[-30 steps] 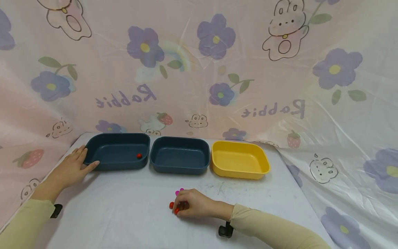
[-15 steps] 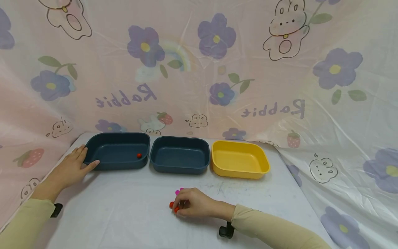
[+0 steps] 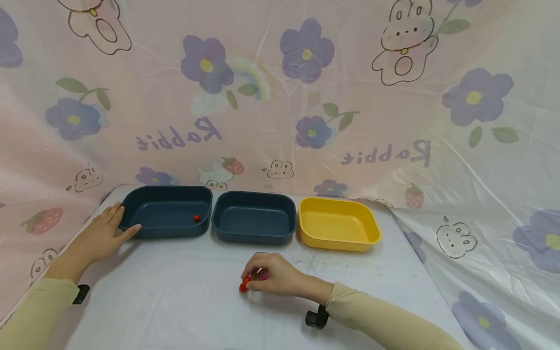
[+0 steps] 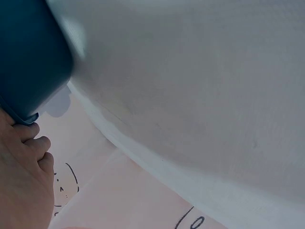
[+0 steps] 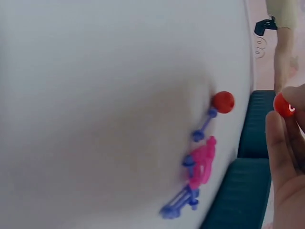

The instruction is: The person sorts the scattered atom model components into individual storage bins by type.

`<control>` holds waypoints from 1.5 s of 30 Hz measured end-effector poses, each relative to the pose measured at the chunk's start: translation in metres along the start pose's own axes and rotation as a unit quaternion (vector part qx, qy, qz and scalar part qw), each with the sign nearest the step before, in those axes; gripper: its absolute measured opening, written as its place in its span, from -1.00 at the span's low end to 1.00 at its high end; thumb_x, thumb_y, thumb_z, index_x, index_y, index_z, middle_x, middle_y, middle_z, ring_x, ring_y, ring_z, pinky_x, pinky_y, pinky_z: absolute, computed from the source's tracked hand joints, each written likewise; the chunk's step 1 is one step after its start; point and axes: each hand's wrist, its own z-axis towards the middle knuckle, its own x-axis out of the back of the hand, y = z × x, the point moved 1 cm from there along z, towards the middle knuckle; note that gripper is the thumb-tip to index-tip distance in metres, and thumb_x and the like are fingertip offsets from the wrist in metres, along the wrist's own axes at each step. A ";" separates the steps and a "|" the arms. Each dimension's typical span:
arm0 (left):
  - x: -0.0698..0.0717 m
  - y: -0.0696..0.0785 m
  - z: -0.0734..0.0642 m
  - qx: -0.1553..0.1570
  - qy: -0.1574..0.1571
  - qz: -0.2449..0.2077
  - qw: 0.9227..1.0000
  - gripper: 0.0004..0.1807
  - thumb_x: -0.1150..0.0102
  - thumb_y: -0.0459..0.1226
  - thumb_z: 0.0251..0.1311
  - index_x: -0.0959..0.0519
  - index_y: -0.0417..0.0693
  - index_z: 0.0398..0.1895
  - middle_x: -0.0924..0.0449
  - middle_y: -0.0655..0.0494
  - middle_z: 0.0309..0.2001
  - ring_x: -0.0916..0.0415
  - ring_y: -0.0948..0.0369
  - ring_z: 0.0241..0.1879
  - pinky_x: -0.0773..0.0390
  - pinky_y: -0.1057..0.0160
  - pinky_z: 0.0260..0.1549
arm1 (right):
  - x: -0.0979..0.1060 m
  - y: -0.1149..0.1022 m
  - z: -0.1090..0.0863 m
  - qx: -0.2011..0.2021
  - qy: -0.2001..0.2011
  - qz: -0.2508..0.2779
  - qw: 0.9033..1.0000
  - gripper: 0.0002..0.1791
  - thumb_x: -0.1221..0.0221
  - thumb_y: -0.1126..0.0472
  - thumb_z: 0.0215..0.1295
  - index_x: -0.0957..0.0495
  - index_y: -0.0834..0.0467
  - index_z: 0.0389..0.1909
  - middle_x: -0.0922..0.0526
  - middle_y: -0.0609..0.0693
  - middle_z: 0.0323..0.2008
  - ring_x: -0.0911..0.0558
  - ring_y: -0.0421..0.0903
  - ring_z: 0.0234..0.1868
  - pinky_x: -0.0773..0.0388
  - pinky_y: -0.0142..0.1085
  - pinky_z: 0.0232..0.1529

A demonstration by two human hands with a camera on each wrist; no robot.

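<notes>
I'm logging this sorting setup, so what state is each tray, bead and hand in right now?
left navy tray: holds one red bead.
middle navy tray: empty.
yellow tray: empty.
left hand: rests against the left navy tray.
right hand: pinches a second red bead.
third red bead: lies on the table.

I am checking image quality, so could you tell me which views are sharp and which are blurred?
Head view: sharp and evenly lit, with soft shadows under the trays. Left wrist view: the blue tray is soft at close range. Right wrist view: the red bead is fairly clear; the right hand is blurred.
</notes>
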 end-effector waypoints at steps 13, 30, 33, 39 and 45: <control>0.000 -0.001 0.001 0.007 -0.003 0.000 1.000 0.07 0.13 0.20 0.57 0.14 -0.68 0.52 0.27 -0.65 0.54 0.32 -0.51 0.53 0.14 -0.49 0.43 | 0.008 0.000 0.033 0.018 0.083 0.049 0.995 -0.80 -0.38 0.41 0.31 -0.74 0.21 -0.08 -0.73 0.04 -0.10 -0.73 -0.10 -0.08 -0.73 -0.35 -0.04; 0.003 0.005 -0.002 0.010 -0.003 -0.001 1.000 0.06 0.14 0.19 0.58 0.13 -0.69 0.51 0.25 -0.64 0.54 0.29 -0.51 0.53 0.10 -0.51 0.41 | 0.015 0.011 0.100 -0.009 0.168 0.092 0.981 -0.81 -0.39 0.35 0.34 -0.74 0.16 -0.05 -0.71 -0.04 -0.08 -0.68 -0.23 -0.06 -0.73 -0.34 -0.03; 0.003 0.004 -0.002 0.009 -0.001 0.002 1.000 0.05 0.14 0.18 0.58 0.12 -0.69 0.51 0.24 -0.65 0.54 0.28 -0.51 0.53 0.10 -0.50 0.42 | 0.014 0.016 0.115 0.002 0.167 0.083 0.982 -0.81 -0.37 0.36 0.34 -0.74 0.20 -0.05 -0.70 0.00 -0.07 -0.68 -0.23 -0.06 -0.72 -0.36 -0.03; 0.003 0.003 -0.001 0.015 -0.001 -0.001 1.000 0.06 0.13 0.19 0.57 0.13 -0.67 0.52 0.24 -0.63 0.55 0.30 -0.50 0.54 0.12 -0.49 0.44 | 0.013 0.029 0.148 0.019 0.155 0.046 0.987 -0.79 -0.36 0.35 0.36 -0.73 0.22 -0.01 -0.69 0.04 -0.08 -0.68 -0.22 -0.07 -0.71 -0.41 -0.06; 0.001 0.002 0.000 0.012 0.002 -0.001 1.000 0.06 0.14 0.20 0.58 0.13 -0.66 0.53 0.24 -0.62 0.55 0.30 -0.49 0.54 0.11 -0.48 0.44 | 0.010 0.040 0.178 -0.018 0.137 0.031 0.990 -0.76 -0.35 0.30 0.39 -0.73 0.22 0.04 -0.72 0.01 -0.06 -0.69 -0.26 -0.08 -0.67 -0.48 -0.06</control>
